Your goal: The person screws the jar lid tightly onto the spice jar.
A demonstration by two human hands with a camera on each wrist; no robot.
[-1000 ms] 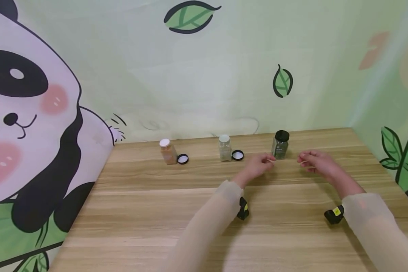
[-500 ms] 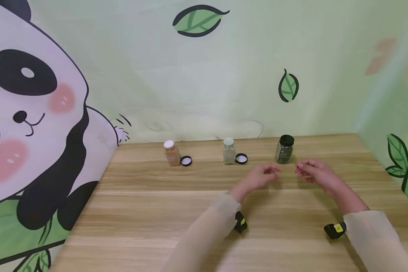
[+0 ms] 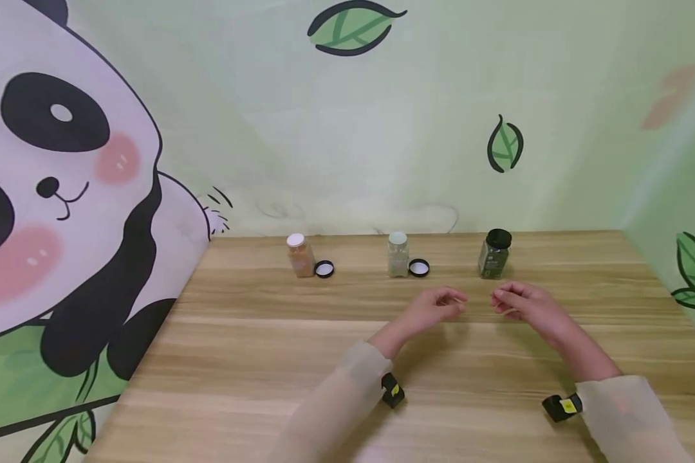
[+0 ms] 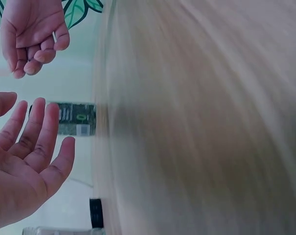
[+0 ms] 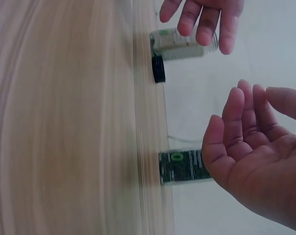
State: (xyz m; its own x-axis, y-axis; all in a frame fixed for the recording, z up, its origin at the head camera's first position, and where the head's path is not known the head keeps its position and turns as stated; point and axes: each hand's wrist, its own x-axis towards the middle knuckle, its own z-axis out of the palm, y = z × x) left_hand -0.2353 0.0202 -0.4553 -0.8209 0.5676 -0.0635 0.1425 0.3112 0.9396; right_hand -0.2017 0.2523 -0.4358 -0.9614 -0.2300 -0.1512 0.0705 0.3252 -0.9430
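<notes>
My left hand and right hand hover close together over the wooden table, a little in front of a dark green jar with a black cap. Both hands are relaxed, with fingers loosely curved, and grip nothing I can make out. The left wrist view shows my left palm open below the right hand, with the dark jar beyond. The right wrist view shows my right palm open beside the same jar. The left hand's fingers hang in front of a pale jar.
Along the table's back edge stand an orange jar with a loose black lid beside it, and the pale jar with another black lid. A panda-and-leaf wall closes the back and both sides.
Both hands have drawn back from the dark jar toward me and come a little closer together. The jars have not moved.
</notes>
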